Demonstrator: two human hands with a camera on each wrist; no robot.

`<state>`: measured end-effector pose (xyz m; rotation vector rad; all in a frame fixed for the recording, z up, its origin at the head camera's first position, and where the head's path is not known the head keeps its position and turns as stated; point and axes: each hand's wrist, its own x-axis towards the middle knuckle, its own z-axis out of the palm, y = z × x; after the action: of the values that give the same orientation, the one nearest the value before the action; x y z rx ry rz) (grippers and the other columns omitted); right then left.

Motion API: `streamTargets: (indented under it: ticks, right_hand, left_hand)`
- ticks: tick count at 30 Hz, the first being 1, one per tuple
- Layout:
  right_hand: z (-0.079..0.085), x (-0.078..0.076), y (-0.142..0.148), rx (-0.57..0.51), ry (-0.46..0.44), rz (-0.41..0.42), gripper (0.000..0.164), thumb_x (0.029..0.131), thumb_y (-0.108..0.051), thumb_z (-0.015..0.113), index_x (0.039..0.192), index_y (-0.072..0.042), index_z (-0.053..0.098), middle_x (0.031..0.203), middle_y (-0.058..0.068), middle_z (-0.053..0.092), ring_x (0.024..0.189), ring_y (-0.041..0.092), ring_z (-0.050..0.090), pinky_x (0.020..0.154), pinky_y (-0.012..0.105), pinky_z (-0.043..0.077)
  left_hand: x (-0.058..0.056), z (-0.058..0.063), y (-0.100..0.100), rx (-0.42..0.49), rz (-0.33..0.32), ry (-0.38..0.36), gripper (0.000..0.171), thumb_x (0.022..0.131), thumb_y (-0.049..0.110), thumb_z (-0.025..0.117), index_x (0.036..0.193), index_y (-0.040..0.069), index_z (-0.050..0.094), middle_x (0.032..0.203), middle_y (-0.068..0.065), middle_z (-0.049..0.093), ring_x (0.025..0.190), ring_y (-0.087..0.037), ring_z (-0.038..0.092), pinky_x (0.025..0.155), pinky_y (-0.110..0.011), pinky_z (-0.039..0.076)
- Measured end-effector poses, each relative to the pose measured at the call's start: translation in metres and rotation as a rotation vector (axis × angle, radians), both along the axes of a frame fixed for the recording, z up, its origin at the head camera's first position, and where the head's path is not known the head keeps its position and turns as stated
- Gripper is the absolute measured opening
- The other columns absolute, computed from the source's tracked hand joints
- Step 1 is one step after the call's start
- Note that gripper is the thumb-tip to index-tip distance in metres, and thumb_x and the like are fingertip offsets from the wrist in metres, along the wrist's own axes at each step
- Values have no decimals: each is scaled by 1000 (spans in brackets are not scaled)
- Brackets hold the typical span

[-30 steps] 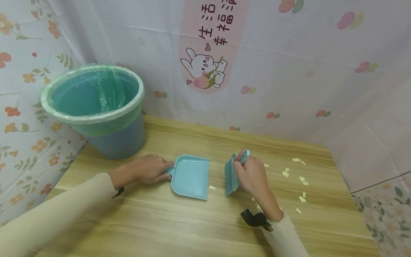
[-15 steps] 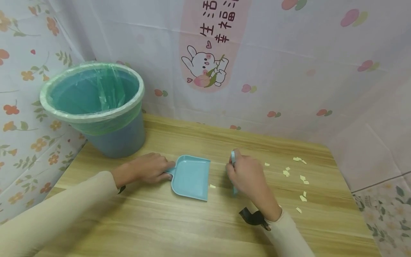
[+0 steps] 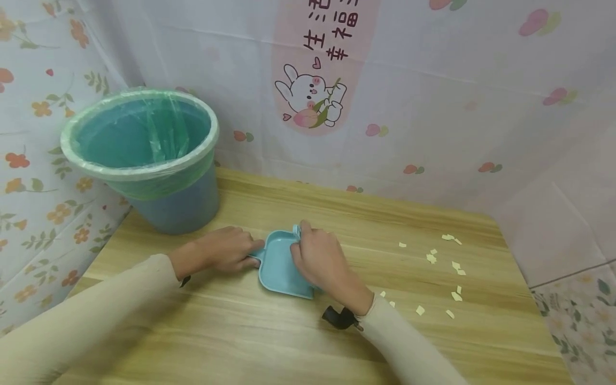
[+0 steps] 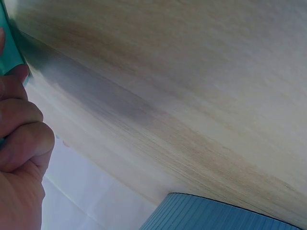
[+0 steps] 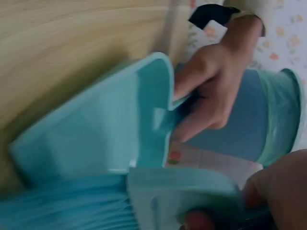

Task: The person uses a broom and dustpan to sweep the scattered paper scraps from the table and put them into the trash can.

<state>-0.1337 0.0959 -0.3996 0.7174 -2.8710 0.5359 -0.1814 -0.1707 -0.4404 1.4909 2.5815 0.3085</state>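
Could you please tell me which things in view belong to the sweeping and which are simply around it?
In the job: dustpan, held by the left hand; brush, held by the right hand; scraps; probably the bin.
Just around: table, printed cloth.
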Motion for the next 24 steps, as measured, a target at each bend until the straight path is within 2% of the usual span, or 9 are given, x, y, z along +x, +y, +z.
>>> streamTargets:
  ticks: [5, 7, 13, 19, 24]
  right_hand:
    - [4, -8, 5, -171, -37, -27, 7, 101, -8, 54, 96, -4, 55, 61, -3, 43, 48, 9, 41, 45, 24, 34]
    - [4, -11, 12, -236, -46, -40, 11, 102, -9, 50, 96, -4, 58, 61, -4, 45, 48, 8, 40, 46, 25, 34]
    - [9, -11, 29, -397, -3, -86, 21, 97, -13, 50, 97, -3, 69, 56, -8, 38, 51, 6, 30, 48, 28, 28]
    - [13, -7, 41, -397, 13, -111, 23, 96, -12, 51, 101, 0, 70, 56, -9, 36, 50, 6, 27, 46, 27, 26]
    - [15, -6, 57, -346, 31, -122, 17, 97, -11, 51, 99, -2, 65, 58, -8, 35, 52, 7, 27, 48, 27, 26]
  left_hand:
    - [1, 3, 0, 6, -5, 17, 24, 105, 28, 75, 98, 10, 60, 70, 8, 43, 61, -8, 43, 57, -32, 44]
    - [1, 3, 0, 9, -6, 21, 24, 105, 28, 74, 98, 10, 60, 70, 8, 44, 62, -8, 44, 58, -33, 45]
    - [1, 4, 1, -9, 2, 14, 24, 106, 29, 74, 100, 10, 61, 70, 8, 44, 62, -8, 44, 58, -32, 44]
    - [0, 2, 3, -30, 7, 6, 24, 106, 30, 74, 102, 9, 62, 69, 8, 44, 61, -8, 42, 58, -31, 42]
    - [0, 1, 3, -38, 11, 6, 24, 106, 30, 74, 102, 9, 63, 69, 8, 44, 61, -8, 42, 58, -31, 41]
